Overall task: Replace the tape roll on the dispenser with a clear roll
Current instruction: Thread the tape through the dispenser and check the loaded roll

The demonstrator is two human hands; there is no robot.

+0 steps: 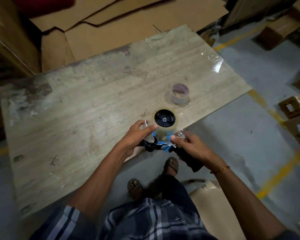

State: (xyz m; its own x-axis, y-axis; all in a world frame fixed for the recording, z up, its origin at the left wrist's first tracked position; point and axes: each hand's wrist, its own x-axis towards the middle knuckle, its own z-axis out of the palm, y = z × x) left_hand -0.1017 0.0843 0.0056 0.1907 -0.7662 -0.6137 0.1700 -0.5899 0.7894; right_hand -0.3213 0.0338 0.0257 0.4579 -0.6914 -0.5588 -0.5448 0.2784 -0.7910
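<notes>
Clear tape rolls [164, 120] number two [180, 95], one dispenser [161, 144].

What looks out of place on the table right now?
A loose strip of clear film lies crumpled at the table's far right corner. The near-empty roll stands alone, beyond the dispenser.
</notes>
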